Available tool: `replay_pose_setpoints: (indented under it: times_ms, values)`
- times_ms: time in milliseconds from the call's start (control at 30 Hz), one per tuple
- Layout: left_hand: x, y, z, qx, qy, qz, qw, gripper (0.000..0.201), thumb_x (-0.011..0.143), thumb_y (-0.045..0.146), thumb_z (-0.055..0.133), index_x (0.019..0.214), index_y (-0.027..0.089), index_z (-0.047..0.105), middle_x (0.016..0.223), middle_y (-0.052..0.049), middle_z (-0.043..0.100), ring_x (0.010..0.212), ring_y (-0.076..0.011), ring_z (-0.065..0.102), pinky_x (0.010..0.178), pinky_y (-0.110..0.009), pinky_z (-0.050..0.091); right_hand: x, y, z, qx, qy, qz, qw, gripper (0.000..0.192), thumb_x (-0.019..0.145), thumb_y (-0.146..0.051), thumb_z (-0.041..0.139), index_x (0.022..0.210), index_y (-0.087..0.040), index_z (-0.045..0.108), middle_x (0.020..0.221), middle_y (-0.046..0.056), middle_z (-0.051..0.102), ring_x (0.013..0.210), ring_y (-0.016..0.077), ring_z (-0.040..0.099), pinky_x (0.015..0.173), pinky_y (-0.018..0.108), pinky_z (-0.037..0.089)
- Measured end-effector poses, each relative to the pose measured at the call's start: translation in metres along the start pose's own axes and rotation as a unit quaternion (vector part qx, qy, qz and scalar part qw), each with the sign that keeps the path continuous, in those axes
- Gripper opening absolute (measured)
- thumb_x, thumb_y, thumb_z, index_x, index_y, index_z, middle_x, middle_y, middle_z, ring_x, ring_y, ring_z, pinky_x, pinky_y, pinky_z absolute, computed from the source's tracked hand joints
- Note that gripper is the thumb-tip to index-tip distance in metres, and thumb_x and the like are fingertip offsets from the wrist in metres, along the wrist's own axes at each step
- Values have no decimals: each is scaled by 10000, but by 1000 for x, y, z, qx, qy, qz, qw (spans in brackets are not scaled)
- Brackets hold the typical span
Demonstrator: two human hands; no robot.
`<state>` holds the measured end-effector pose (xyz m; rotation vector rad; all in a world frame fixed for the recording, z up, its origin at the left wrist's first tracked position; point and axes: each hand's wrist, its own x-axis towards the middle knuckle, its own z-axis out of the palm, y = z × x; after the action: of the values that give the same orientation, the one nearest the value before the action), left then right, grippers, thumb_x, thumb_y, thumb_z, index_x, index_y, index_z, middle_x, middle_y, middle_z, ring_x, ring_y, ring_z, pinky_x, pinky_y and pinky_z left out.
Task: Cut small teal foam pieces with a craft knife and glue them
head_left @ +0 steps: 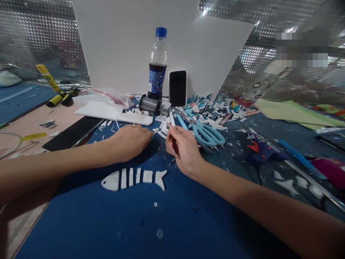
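In the head view a white foam fish (148,176), cut into several separate pieces from head to tail, lies in a row on the blue table. Above it my left hand (132,142) is back up, its fingers together and bent down near the white scraps. Whatever its fingertips hold, if anything, is hidden. My right hand (185,149) is closed, thumb and fingers pinched together, with a thin dark tip showing below it. What it grips is too small to make out. Light-blue scissors (207,133) lie just behind my right hand.
Behind the hands are a scrap heap (199,108), a wire spool (150,104), a cola bottle (157,68) and a propped phone (178,88). A black phone (75,133) lies left. A glue gun (265,153) is on the right. Another person's sleeve may show top right, blurred.
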<state>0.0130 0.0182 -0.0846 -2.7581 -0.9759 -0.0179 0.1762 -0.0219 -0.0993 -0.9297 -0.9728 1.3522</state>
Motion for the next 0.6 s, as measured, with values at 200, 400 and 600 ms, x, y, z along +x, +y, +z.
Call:
replay_pose_setpoints:
  times_ms: [200,400,600]
  values:
    - [-2,2,-4,69,-12,16,997,187,853,132,391,836,136,577,717,-87,633,691,-237,601,594,-316,376,0,-1,1,-5,2,8,1000,337,856,-261,529,540,-175,449,365,-75,398,292,34,286,351,200,182]
    - [0,-4,-1,75,-12,95,993,230,839,94,384,899,119,605,742,-88,641,693,-211,578,621,-309,367,0,-1,1,-13,9,12,1000,322,840,-276,550,550,-179,448,370,-75,411,295,32,296,342,192,181]
    - [6,-14,-3,-37,5,84,996,165,835,127,415,772,141,567,673,-45,580,597,-137,494,579,-265,328,1,1,1,-8,12,-7,1000,330,822,-287,571,536,-179,447,348,-81,390,287,32,288,338,190,177]
